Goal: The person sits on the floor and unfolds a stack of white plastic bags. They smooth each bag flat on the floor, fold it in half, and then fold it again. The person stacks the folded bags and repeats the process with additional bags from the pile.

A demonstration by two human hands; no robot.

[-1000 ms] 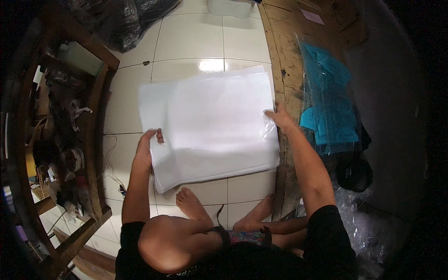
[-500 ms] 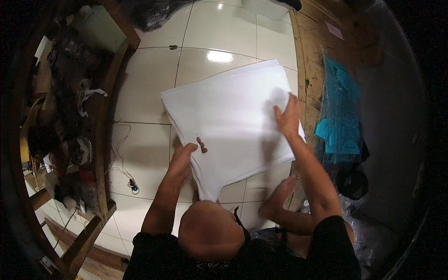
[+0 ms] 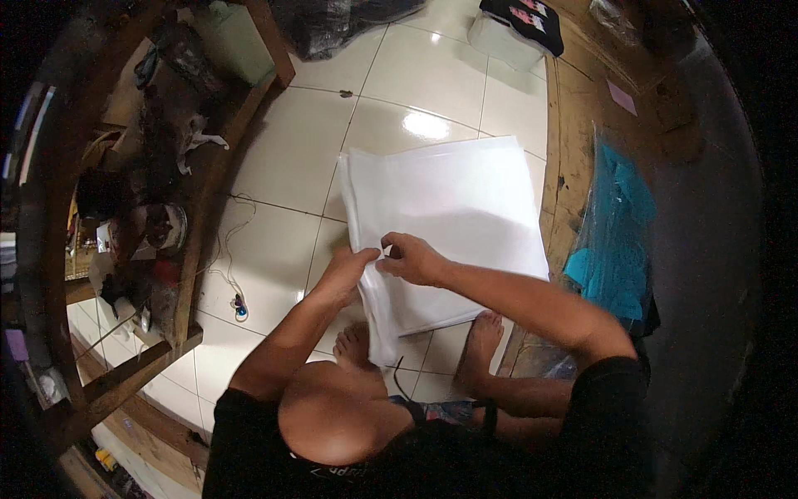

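A stack of thin white sheets (image 3: 474, 200) lies between my arms above the tiled floor, its left edge gathered into a long fold. My left hand (image 3: 345, 276) is closed round that fold, thumb on top and the other fingers underneath, mostly hidden. Across the sheets reaches my right hand (image 3: 416, 259), its fingers curled in at the same fold, close to the left thumb. Thumb and forefinger appear to pinch the white material there. Whether the sheets are film or cloth I cannot tell.
At the left stands a cluttered wooden shelf (image 3: 218, 145). A thin cord (image 3: 240, 306) lies on the floor. Along the right, a wooden board (image 3: 567, 141) holds turquoise pieces under clear plastic (image 3: 619, 224). Folded black cloth (image 3: 525, 23) tops a pale box at the upper right.
My right hand has moved from the right side of the sheets across to their left edge. The left edge has been gathered into a fold, still in my left hand.
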